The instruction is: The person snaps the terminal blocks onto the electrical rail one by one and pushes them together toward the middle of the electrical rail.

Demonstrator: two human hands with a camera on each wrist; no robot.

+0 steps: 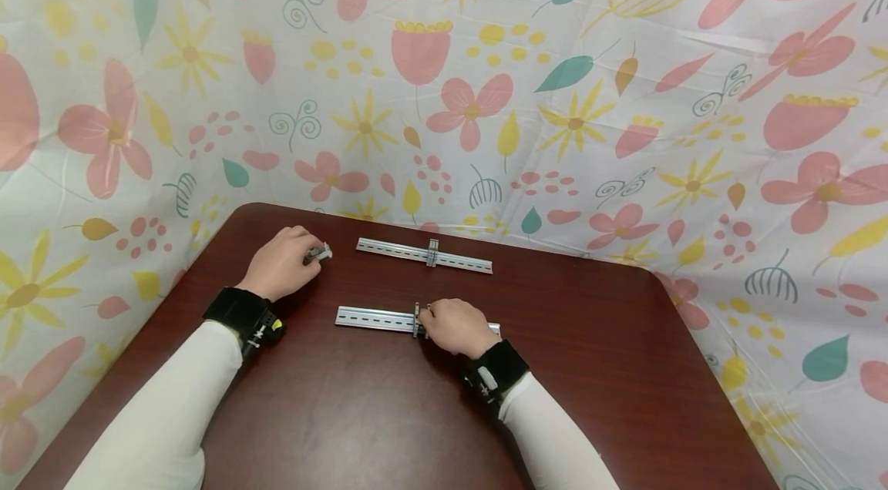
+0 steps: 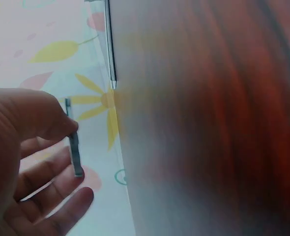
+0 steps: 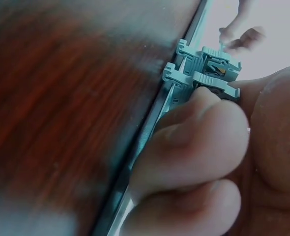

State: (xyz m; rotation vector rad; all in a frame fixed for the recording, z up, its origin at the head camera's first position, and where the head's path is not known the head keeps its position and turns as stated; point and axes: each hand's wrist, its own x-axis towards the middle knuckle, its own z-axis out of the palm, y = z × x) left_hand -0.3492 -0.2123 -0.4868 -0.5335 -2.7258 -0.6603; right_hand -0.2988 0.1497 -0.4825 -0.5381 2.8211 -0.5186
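My left hand (image 1: pixel 283 263) is raised near the table's left side, pinching a thin grey terminal block (image 2: pixel 73 142) between thumb and fingers; the left wrist view has this block edge-on. On the nearer slotted metal DIN rail (image 1: pixel 375 319), my right hand (image 1: pixel 461 326) grips a grey terminal block (image 3: pixel 216 87) with curled fingers. Just beyond it along the same rail sits a second grey block (image 3: pixel 219 64), a small gap apart. The hand covers part of the rail, whose right end shows past the knuckles.
Farther back lies another DIN rail (image 1: pixel 391 248), with a narrow grey block (image 1: pixel 432 253) clipped across its middle. Both rails rest on a dark reddish-brown wooden table (image 1: pixel 333 413). A flower-patterned curtain (image 1: pixel 486 51) hangs behind and along the sides.
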